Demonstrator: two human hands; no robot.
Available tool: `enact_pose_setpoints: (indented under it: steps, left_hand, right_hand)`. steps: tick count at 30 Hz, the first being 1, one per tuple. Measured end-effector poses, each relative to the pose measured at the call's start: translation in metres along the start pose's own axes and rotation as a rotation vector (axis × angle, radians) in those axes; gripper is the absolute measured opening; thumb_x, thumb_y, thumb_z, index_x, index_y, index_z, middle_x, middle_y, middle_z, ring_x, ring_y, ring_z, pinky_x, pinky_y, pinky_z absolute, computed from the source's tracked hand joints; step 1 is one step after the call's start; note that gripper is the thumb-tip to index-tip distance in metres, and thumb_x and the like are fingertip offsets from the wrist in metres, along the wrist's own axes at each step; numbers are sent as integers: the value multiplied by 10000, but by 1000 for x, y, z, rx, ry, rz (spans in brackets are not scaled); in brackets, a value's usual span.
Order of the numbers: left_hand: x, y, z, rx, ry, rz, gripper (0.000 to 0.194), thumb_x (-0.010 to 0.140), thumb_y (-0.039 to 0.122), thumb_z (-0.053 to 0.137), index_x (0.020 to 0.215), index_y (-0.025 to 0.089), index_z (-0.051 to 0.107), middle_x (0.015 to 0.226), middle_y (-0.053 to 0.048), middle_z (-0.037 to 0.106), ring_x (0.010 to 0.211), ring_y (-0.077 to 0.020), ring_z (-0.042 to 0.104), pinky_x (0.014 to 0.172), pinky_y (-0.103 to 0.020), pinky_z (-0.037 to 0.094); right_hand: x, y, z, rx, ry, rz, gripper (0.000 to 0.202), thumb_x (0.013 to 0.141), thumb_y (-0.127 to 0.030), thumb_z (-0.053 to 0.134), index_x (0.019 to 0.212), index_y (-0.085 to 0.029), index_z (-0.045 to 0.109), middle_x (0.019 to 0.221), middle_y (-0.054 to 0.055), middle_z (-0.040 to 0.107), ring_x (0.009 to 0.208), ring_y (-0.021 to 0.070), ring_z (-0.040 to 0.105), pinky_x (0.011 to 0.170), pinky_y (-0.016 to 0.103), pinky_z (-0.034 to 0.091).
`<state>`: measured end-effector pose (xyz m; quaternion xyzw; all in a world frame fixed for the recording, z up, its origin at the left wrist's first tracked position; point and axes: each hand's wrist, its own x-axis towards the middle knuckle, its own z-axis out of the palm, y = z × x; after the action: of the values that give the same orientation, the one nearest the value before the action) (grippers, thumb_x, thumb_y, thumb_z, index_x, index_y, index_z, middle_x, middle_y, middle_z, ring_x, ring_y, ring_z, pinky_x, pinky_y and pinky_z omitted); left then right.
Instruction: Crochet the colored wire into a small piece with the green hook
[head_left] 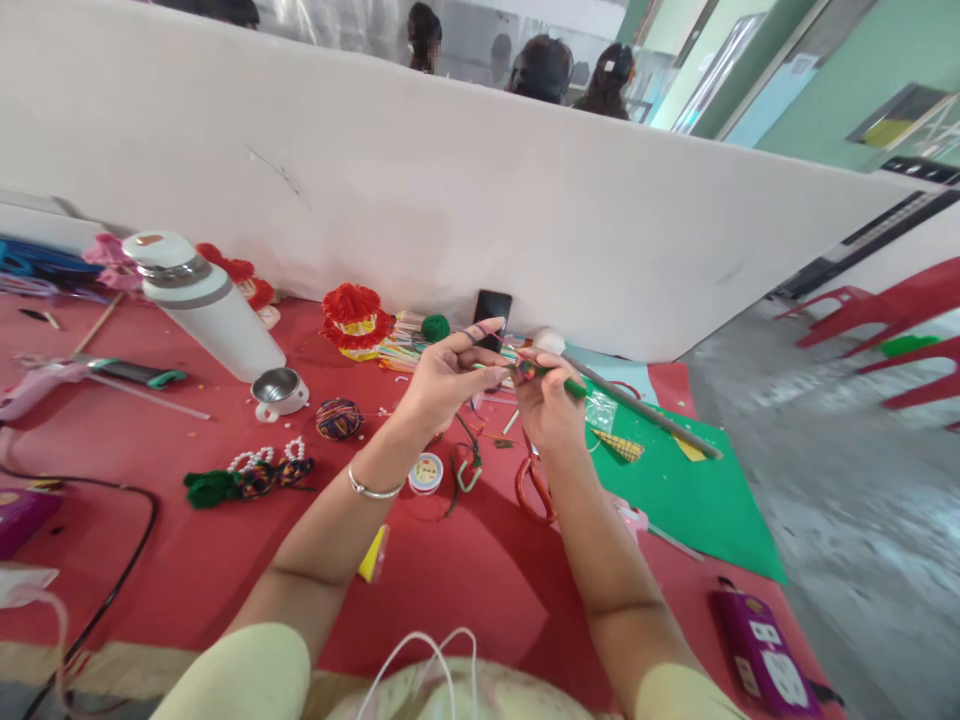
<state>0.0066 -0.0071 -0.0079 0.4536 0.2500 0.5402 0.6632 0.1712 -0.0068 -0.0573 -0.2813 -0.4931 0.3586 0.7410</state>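
Observation:
Both hands are raised over the middle of the red table, close together. Strands of multicoloured yarn wrap the fingers of my left hand [451,372], which pinches the yarn near a small piece of knitted work [527,370]. My right hand [553,395] is closed around a green-handled hook [576,387] whose thin end points left into that work. A ball of multicoloured yarn [339,419] lies left of my left forearm. Below the hands are a white spool [426,473], a pale green hook-shaped piece [469,474] and red-handled scissors [534,492].
A white bottle [214,310] and a small metal cup [279,393] stand at the left. Finished yarn pieces [251,478] lie nearer. A phone [493,312] leans against the white partition [420,190]. Green sheet [720,500] and purple box [761,650] are at the right.

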Motion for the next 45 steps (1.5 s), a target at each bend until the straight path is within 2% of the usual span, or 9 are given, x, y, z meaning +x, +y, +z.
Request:
enact_pose_setpoints:
  steps: [3, 12, 21, 26, 32, 36, 39, 42, 45]
  left_hand:
    - [0, 9, -7, 33, -29, 20, 663, 688, 163, 954, 1330, 176, 788, 928, -47, 838, 736, -132, 728, 645, -235, 569]
    - [1, 3, -8, 109, -1, 40, 774, 692, 252, 987, 1424, 184, 746, 887, -41, 830, 718, -151, 741, 613, -252, 576]
    - [-1, -3, 8, 52, 93, 44, 1129, 661, 277, 1011, 1675, 244, 516, 820, 18, 821, 681, -130, 713, 640, -255, 575]
    - [0, -5, 5, 103, 96, 69, 1082, 691, 235, 972, 1675, 231, 523, 788, 17, 800, 615, -112, 648, 549, -240, 497]
    - [2, -6, -3, 155, 67, 73, 1040, 708, 242, 932, 1669, 246, 537, 778, 28, 779, 544, -90, 599, 492, -236, 449]
    - [1, -3, -4, 170, 60, 78, 1032, 715, 251, 931, 1670, 240, 538, 797, 12, 791, 575, -107, 630, 505, -246, 468]
    - [1, 1, -4, 173, 51, 69, 1030, 701, 237, 926, 1660, 226, 550, 797, 9, 794, 596, -115, 648, 524, -251, 488]
    - [1, 5, -6, 168, 28, 58, 994, 683, 197, 917, 1622, 203, 589, 781, 11, 791, 648, -127, 685, 585, -254, 533]
    - [1, 7, -10, 160, 2, 45, 937, 683, 174, 915, 1574, 163, 625, 776, 2, 791, 709, -140, 717, 671, -266, 578]
  right_hand:
    - [4, 0, -2, 60, -3, 94, 468, 722, -728, 917, 861, -296, 805, 951, 29, 849, 879, 195, 811, 737, 329, 683]
    - [4, -1, -10, -45, -121, -8, 363, 892, -666, 812, 932, -305, 816, 1022, 28, 862, 1003, 209, 818, 897, 388, 692]
    - [0, -9, -6, -226, -166, -144, 229, 959, -549, 787, 1017, -341, 861, 1106, 38, 876, 1096, 247, 805, 1022, 472, 650]
    - [2, -6, -6, -182, -190, -187, 187, 979, -512, 779, 1040, -361, 870, 1086, 20, 876, 1063, 222, 804, 994, 428, 640]
    - [6, -7, -15, -189, -213, -84, 258, 939, -577, 800, 976, -333, 874, 1079, 36, 887, 1060, 252, 822, 987, 449, 666]
    - [7, -13, -18, -133, -247, -12, 279, 920, -609, 808, 958, -339, 867, 1113, 25, 894, 1086, 264, 833, 1021, 473, 668]
    - [9, -21, -21, -147, -287, 29, 322, 915, -643, 795, 936, -328, 858, 1120, 38, 896, 1049, 272, 842, 927, 466, 692]
    - [12, -28, -24, -169, -342, 29, 319, 937, -634, 773, 938, -328, 861, 1130, 45, 895, 1011, 267, 845, 872, 459, 701]
    - [14, -32, -28, -181, -385, -1, 289, 946, -612, 774, 967, -342, 875, 1133, 41, 896, 1026, 266, 848, 909, 475, 702]
